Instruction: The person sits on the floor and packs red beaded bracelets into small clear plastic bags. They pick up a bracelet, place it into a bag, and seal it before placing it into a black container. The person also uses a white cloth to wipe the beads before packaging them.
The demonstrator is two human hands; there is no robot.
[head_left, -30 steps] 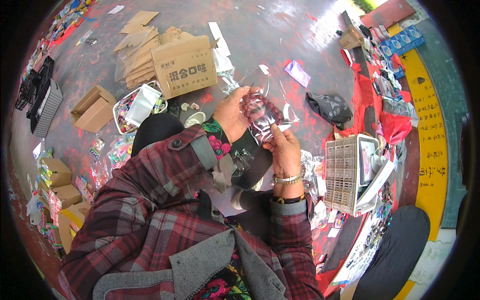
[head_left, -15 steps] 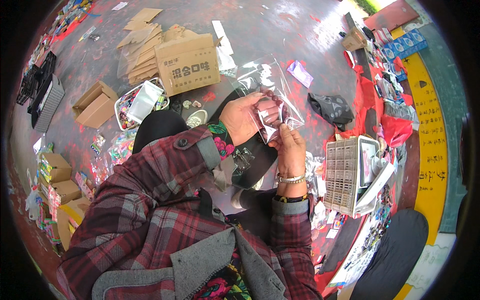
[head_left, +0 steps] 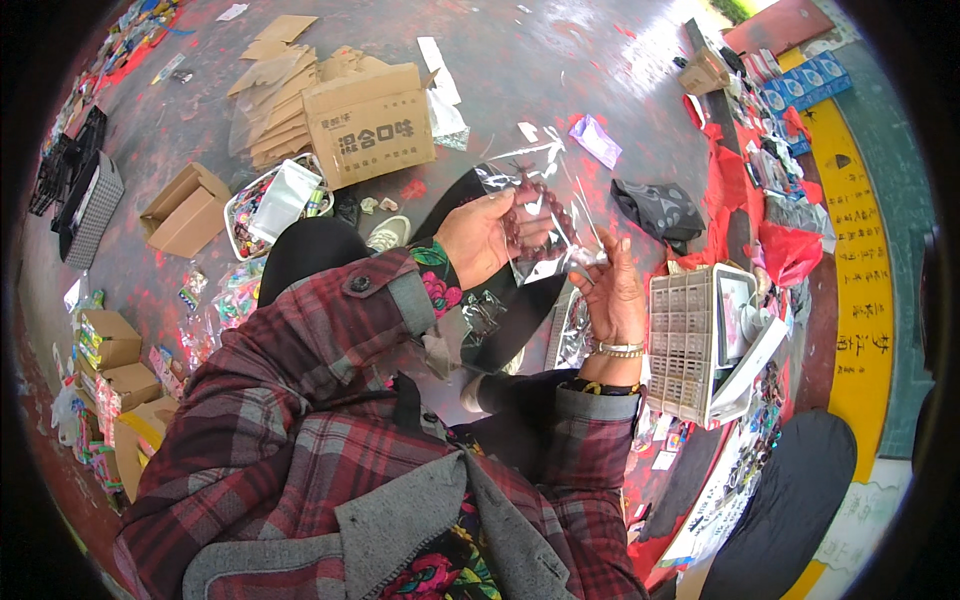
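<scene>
Sleeves: red-and-grey plaid jacket sleeves (head_left: 300, 400) are seen nearest the camera, leading up to both hands.
Right hand (head_left: 612, 290): raised just right of the bag; its fingertips are pinched on the lower right corner of the clear plastic bag (head_left: 540, 205); a metal bracelet (head_left: 620, 350) is worn at the wrist.
Left hand (head_left: 482, 235): closed on the left edge of the same bag, thumb and fingers pressed together over the plastic.
Held item: a dark red beaded bracelet (head_left: 528, 215) is contained inside the bag, between the two hands.
Right of grip: a white compartmented plastic tray (head_left: 685, 340) is set just beside the right hand.
Beyond grip, left: a brown cardboard box (head_left: 372, 125) and flattened cardboard sheets (head_left: 275, 85) are laid on the grey floor (head_left: 560, 70).
Beyond grip, right: a black cloth bag (head_left: 660, 210) is placed near the bag's far edge.
</scene>
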